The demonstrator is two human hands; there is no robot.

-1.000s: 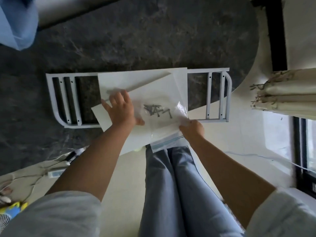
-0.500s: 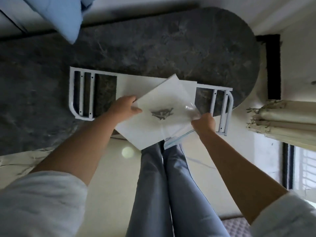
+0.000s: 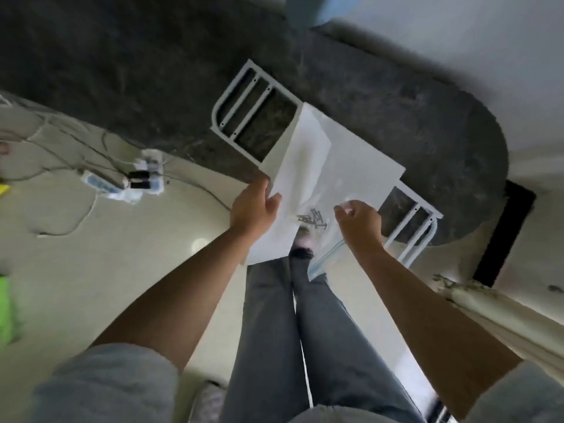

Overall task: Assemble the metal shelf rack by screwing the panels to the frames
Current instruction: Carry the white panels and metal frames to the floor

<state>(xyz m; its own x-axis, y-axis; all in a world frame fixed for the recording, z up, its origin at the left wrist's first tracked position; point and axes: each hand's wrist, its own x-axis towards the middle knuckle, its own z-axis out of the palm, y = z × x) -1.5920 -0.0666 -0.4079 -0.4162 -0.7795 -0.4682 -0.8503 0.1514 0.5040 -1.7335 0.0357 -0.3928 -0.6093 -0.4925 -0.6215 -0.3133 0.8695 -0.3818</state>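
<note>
A white metal frame with barred ends lies on the dark marble table. Two white panels lie stacked across its middle. My left hand grips the left edge of the upper panel, thumb on top. A small heap of dark screws lies on that panel inside a clear plastic bag. My right hand pinches the bag just right of the screws, fingers curled. The frame's right end sticks out past the table edge.
A power strip with plugs and cables lies on the pale floor at the left. Rolled fabric lies at the right. My legs in jeans stand below the panels. Something blue hangs at the top edge.
The camera view has swung, so the frame now lies diagonally. My left hand has shifted to the panel's left edge. My right hand has moved in closer to the screws.
</note>
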